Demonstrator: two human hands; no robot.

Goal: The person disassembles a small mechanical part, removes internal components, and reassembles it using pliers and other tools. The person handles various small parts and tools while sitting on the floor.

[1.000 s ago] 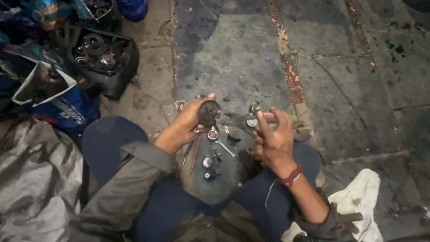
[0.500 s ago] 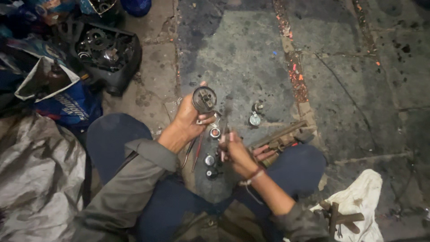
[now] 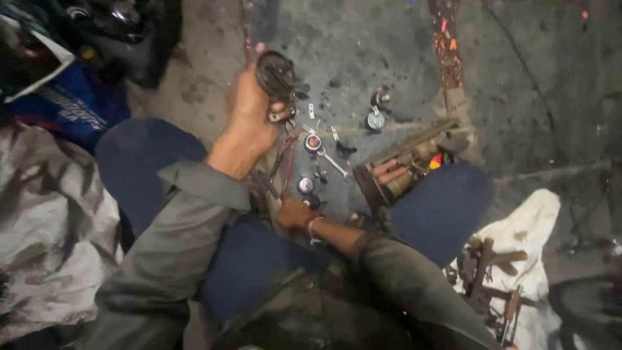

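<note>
My left hand [image 3: 249,120] is raised over the floor and grips a dark round metal part [image 3: 275,72], roughly disc-shaped, with a small piece hanging under it. My right hand [image 3: 293,212] is low between my knees, fingers curled down among small parts on the ground; what it holds, if anything, is hidden. Just beyond it lie a small round cap [image 3: 305,185], a red-ringed round piece [image 3: 313,142] and a slim wrench [image 3: 335,163]. Pliers with reddish handles [image 3: 284,159] lie under my left wrist.
A small wooden box with tools [image 3: 396,170] sits by my right knee. Two small round metal pieces [image 3: 376,116] lie farther out on the stone floor. A white cloth with rusty tools [image 3: 512,272] is at right. Dark engine parts [image 3: 123,32] and a blue bag [image 3: 71,107] lie at left.
My left hand has lifted the round part higher and farther forward. My right hand has dropped from chest height down to the small parts between my knees. The view has tilted downward.
</note>
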